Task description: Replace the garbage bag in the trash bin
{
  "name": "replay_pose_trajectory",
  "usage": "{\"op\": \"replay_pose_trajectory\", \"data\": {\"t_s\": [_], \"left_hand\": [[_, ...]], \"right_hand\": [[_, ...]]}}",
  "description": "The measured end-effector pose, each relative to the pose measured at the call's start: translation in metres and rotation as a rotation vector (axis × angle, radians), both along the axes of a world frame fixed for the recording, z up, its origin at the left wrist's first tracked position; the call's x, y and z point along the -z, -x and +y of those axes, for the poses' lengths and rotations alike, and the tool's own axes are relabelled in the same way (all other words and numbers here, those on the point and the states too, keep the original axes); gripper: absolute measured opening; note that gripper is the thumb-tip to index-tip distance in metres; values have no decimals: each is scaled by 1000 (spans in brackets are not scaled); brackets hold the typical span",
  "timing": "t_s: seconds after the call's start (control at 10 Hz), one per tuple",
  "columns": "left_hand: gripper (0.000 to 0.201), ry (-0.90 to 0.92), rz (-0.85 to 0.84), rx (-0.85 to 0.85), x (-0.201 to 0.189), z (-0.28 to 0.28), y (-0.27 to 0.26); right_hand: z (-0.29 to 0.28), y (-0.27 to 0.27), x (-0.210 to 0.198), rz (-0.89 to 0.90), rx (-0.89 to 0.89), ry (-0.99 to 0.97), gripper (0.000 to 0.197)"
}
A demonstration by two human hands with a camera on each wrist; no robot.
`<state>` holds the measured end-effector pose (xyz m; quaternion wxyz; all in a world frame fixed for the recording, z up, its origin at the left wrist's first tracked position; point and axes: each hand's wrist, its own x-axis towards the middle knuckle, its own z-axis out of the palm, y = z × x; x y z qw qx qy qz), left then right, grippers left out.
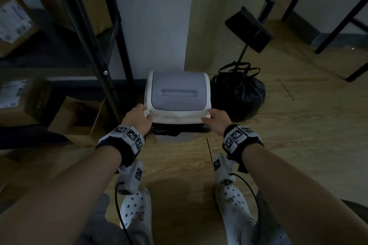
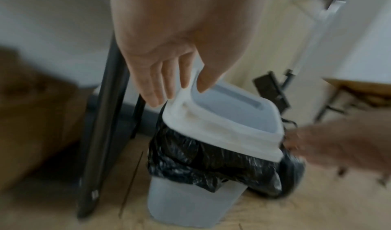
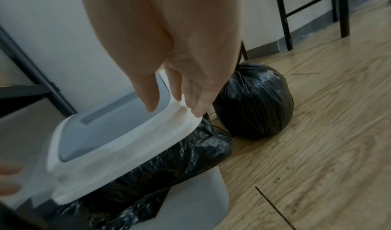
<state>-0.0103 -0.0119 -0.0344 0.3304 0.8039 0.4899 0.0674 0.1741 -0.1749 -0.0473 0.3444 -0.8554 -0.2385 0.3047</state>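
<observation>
A grey trash bin stands on the wood floor against the wall. Its white lid, with a grey swing flap, sits on top. A black garbage bag hangs folded out from under the lid's edge. My left hand holds the lid's near left corner, thumb on top, fingers down the side. My right hand holds the near right corner the same way.
A full, tied black bag sits on the floor just right of the bin. A black shelf frame with cardboard boxes stands close on the left. A dustpan leans behind; table legs stand far right.
</observation>
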Motion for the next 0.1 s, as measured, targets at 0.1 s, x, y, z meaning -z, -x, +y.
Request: {"op": "replay_pose_trajectory", "data": {"t_s": [0.1], "left_hand": [[39, -52, 39, 97, -31, -16, 6]], "right_hand": [[-4, 15, -18, -4, -27, -14, 55]]}}
